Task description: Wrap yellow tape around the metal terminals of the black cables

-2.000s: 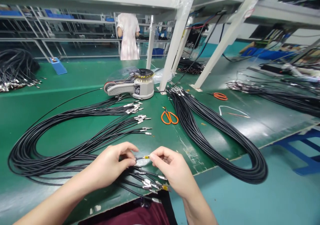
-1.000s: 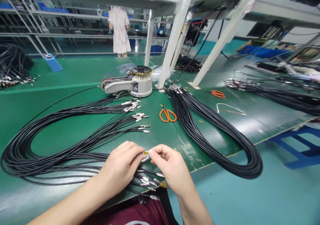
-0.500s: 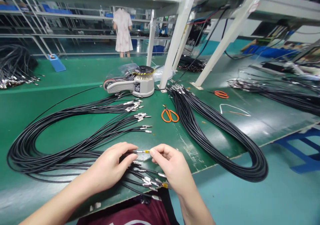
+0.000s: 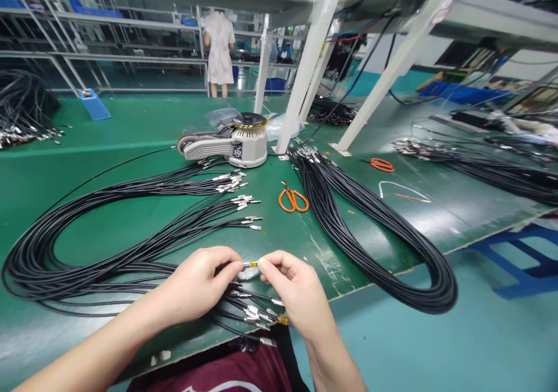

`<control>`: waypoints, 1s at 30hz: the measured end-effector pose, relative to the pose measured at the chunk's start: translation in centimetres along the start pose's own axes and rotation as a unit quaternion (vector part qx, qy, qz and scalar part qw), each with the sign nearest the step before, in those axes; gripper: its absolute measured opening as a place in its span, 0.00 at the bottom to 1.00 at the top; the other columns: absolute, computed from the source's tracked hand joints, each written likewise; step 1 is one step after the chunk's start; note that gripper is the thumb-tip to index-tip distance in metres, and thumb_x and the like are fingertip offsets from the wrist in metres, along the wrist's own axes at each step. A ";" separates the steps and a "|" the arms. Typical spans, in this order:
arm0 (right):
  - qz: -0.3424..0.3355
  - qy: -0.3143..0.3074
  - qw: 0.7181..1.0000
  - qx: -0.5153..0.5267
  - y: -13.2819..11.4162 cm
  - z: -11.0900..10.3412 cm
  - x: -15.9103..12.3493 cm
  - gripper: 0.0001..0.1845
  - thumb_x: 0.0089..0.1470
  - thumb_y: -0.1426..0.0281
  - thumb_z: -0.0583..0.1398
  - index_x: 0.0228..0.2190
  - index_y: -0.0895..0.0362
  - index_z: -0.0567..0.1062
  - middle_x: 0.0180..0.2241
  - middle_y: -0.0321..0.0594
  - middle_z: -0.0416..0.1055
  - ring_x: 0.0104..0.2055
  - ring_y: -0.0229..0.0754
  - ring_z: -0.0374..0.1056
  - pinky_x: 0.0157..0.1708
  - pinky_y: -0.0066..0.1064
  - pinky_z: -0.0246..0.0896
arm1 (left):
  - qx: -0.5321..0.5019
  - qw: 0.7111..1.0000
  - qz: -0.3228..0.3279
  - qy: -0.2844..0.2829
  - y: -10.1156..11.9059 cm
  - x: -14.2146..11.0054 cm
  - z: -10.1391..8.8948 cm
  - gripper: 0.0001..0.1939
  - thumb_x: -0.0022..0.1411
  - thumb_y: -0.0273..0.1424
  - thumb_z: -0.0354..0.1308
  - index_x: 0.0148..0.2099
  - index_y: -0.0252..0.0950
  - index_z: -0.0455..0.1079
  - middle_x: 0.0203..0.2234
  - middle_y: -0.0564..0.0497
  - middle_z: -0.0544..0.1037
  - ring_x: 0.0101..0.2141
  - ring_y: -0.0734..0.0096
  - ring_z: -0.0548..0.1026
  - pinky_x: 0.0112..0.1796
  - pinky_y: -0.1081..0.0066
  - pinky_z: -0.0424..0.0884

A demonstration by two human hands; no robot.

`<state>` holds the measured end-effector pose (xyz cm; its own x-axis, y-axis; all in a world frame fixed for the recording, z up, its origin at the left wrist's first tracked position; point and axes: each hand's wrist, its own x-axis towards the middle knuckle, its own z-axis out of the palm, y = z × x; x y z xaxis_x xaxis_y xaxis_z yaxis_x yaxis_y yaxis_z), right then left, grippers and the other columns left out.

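My left hand [image 4: 204, 281] pinches a black cable close to its metal end, thumb against forefinger. Between my hands shows a small piece of yellow tape [image 4: 253, 264] around that end. The thumb and forefinger of my right hand [image 4: 296, 284] are closed on the far side of the tape; what lies under those fingertips is hidden. Below and between the hands, several loose cable ends with silver connectors [image 4: 253, 312] lie at the table edge, and one bears yellow tape [image 4: 282, 320]. Their black cables [image 4: 65, 279] loop round on the left.
A grey tape dispenser [image 4: 248, 145] stands behind the cables. Orange-handled scissors [image 4: 293, 200] lie right of centre, beside a bent cable bundle [image 4: 392, 270] overhanging the edge. Another orange-handled tool [image 4: 382, 165], white posts [image 4: 300, 72] and a blue stool [image 4: 518, 258] are farther right. A person [image 4: 220, 46] stands beyond.
My left fingertips have slid right along the cable, closer to the yellow tape and my right hand. The right hand keeps its pinch. The whole view has shifted slightly.
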<state>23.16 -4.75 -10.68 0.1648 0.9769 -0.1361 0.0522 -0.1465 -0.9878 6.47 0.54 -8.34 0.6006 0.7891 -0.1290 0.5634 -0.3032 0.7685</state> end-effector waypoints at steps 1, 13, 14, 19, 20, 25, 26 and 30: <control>-0.001 -0.003 1.000 0.002 0.0 0.0 0.0 0.11 0.49 0.64 0.61 0.23 0.59 0.73 0.21 0.34 0.67 0.26 0.38 0.63 0.29 0.29 0.59 | -0.015 1.000 -0.013 -0.009 0.0 0.0 -0.1 0.13 0.63 0.35 0.48 0.32 0.36 0.71 0.28 0.53 0.76 0.31 0.70 0.71 0.34 0.73 0.64; -0.024 0.021 0.999 -0.023 0.2 0.2 -0.5 0.12 0.50 0.64 0.60 0.22 0.58 0.72 0.21 0.34 0.67 0.26 0.38 0.62 0.28 0.29 0.58 | -0.156 0.985 -0.077 -0.006 -0.5 0.6 0.7 0.14 0.58 0.37 0.53 0.26 0.34 0.71 0.21 0.53 0.75 0.26 0.72 0.70 0.31 0.74 0.64; -0.026 0.020 0.999 -0.027 0.2 0.1 -0.5 0.11 0.50 0.64 0.60 0.22 0.58 0.72 0.21 0.34 0.67 0.26 0.38 0.62 0.28 0.29 0.58 | -0.144 0.987 -0.075 -0.005 -0.4 0.6 0.7 0.13 0.58 0.36 0.53 0.27 0.34 0.71 0.22 0.53 0.76 0.26 0.71 0.71 0.31 0.74 0.64; -0.020 0.004 0.999 -0.026 0.1 -0.1 -0.4 0.11 0.50 0.65 0.61 0.21 0.58 0.72 0.21 0.34 0.66 0.26 0.38 0.62 0.28 0.29 0.58 | -0.067 0.997 -0.045 -0.016 0.0 0.4 0.3 0.13 0.59 0.36 0.52 0.28 0.36 0.72 0.24 0.54 0.76 0.28 0.70 0.71 0.32 0.73 0.64; -0.016 -0.003 1.000 -0.023 0.0 -0.2 -0.4 0.11 0.50 0.65 0.61 0.21 0.58 0.72 0.21 0.33 0.66 0.26 0.38 0.62 0.28 0.29 0.58 | -0.061 0.997 -0.041 -0.021 0.1 0.5 0.2 0.12 0.59 0.36 0.52 0.29 0.36 0.72 0.24 0.54 0.76 0.28 0.70 0.71 0.31 0.73 0.63; -0.004 -0.015 1.000 -0.009 0.0 -0.3 -0.4 0.11 0.49 0.65 0.61 0.21 0.58 0.72 0.21 0.33 0.66 0.27 0.37 0.62 0.29 0.28 0.58 | -0.108 0.991 -0.058 -0.047 0.5 0.8 0.3 0.12 0.57 0.35 0.52 0.28 0.35 0.72 0.20 0.54 0.73 0.25 0.72 0.68 0.29 0.74 0.63; -0.002 -0.012 1.000 -0.008 0.1 -0.3 -0.5 0.11 0.49 0.65 0.61 0.21 0.58 0.72 0.21 0.33 0.66 0.26 0.37 0.62 0.29 0.28 0.57 | -0.114 0.991 -0.060 -0.048 0.5 0.9 0.4 0.12 0.57 0.35 0.52 0.28 0.34 0.72 0.20 0.54 0.73 0.25 0.72 0.68 0.29 0.74 0.63; -0.003 -0.007 1.000 -0.013 0.3 -0.2 -0.7 0.11 0.49 0.66 0.61 0.20 0.58 0.72 0.20 0.33 0.66 0.26 0.37 0.62 0.28 0.28 0.57 | -0.095 0.993 -0.055 -0.037 0.4 1.0 0.7 0.13 0.57 0.36 0.52 0.29 0.34 0.73 0.21 0.54 0.74 0.26 0.71 0.69 0.30 0.74 0.63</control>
<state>23.31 -5.48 -10.85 0.1497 0.9799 -0.1316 0.0792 -0.1446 -0.9863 7.66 0.82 -8.56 0.5855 0.7681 -0.2591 0.5144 -0.1050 0.8511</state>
